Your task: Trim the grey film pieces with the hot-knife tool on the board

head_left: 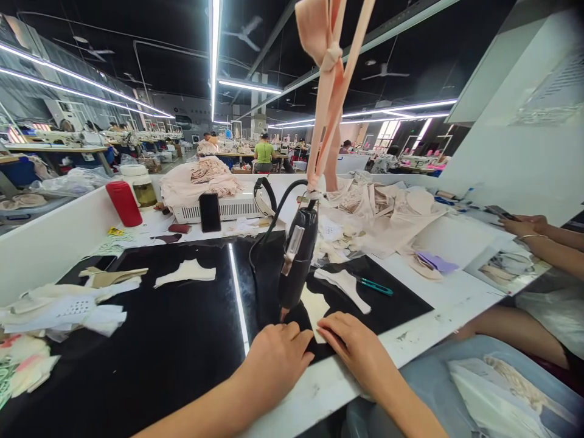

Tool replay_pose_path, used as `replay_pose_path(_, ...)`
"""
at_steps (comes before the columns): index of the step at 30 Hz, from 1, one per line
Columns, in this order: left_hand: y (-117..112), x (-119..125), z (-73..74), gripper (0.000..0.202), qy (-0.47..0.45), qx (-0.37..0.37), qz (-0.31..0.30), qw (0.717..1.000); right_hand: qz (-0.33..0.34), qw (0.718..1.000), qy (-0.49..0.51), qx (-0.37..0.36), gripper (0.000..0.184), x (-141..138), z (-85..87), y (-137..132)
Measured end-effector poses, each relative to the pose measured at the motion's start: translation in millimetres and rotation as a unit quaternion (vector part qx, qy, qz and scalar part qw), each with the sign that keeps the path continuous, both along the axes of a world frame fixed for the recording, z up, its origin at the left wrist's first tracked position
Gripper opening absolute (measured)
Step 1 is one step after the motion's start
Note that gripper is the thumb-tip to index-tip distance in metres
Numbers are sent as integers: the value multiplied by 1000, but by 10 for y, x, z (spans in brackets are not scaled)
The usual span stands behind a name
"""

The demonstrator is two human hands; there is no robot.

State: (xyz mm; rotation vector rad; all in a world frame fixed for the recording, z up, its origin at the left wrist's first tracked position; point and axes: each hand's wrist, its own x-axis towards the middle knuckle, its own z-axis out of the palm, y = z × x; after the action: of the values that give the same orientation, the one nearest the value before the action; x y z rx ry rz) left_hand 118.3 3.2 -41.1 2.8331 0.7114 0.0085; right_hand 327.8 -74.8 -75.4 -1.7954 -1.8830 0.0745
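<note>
A cream cut fabric piece (pixel 316 307) lies on the black mat between my two hands. My left hand (pixel 276 359) is closed, its thumb and forefinger at the piece's lower left edge. At the opposite edge, the pinched fingers of my right hand (pixel 351 334) hold the same piece. A black corded hand tool (pixel 300 255) with a metal lever hangs tip-down just beyond my left knuckles, tied up by peach fabric strips (pixel 329 91). To the right lie another white cut piece (pixel 343 287) and teal thread snips (pixel 375 286). A further white piece (pixel 186 272) rests toward the left.
Fabric bundles (pixel 68 304) sit on the black mat (pixel 150 340) at left. Behind stand a red bottle (pixel 124 203), a jar (pixel 144 188) and a phone (pixel 210 212). Peach fabric (pixel 387 204) is heaped at back right. A person's hands (pixel 524 225) hold a phone at far right.
</note>
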Motion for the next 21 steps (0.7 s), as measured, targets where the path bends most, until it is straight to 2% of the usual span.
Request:
replay_pose_path(3,-3,15,-44,35,3,5,2,1000,-3,1000,-1,3,33,-26,4,4)
replay_pose_path(6,-8,19,-67,37,5,9,0,1000,-3,1000,16,1,33,-43,24,10)
replay_pose_path(15,5,19,48,52,5,-13,8,1000,-30,991,124,-42,32,-37,67,4)
replay_pose_path(21,15,55,71,48,11,-5,11,1000,-43,984,159,-69,37,-44,117,19)
